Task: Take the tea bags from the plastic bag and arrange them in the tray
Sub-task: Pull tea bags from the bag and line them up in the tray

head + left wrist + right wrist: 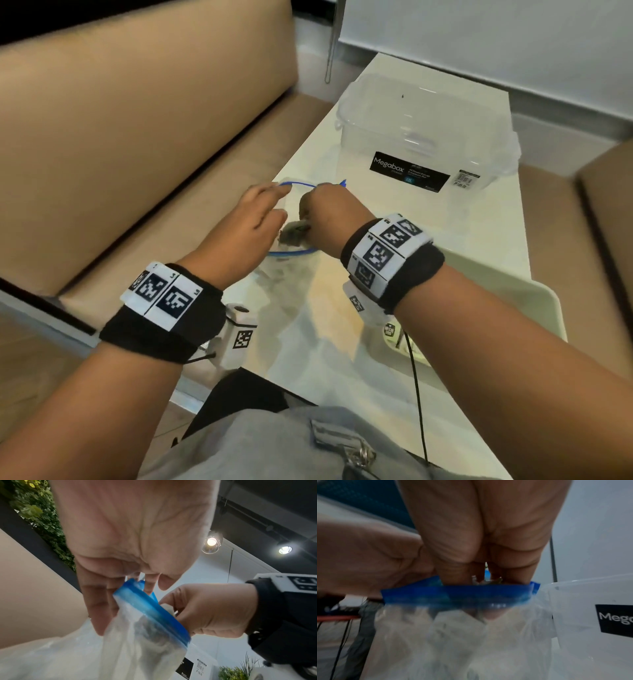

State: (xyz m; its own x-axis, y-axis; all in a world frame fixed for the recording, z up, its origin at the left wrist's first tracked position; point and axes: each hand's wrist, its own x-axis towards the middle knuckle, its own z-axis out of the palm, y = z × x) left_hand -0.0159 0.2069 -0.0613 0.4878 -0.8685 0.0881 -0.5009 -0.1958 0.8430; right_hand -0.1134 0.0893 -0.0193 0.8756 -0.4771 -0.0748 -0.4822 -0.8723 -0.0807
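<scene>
A clear plastic bag (291, 291) with a blue zip rim (150, 609) lies on the pale table, its mouth held wide. My left hand (263, 216) pinches the rim on the left side and keeps the mouth apart. My right hand (318, 212) reaches into the mouth, its fingers (453, 561) curled over the rim (457, 595). It grips a tea bag (296, 230), partly hidden by the fingers. More tea bags show dimly through the plastic (154, 632). The pale green tray (534, 298) lies under my right forearm.
A clear lidded storage box (428, 130) with a black label stands just beyond the bag. A tan bench seat (137, 137) runs along the table's left edge. A black cable (416, 387) hangs from my right wrist across the table's near part.
</scene>
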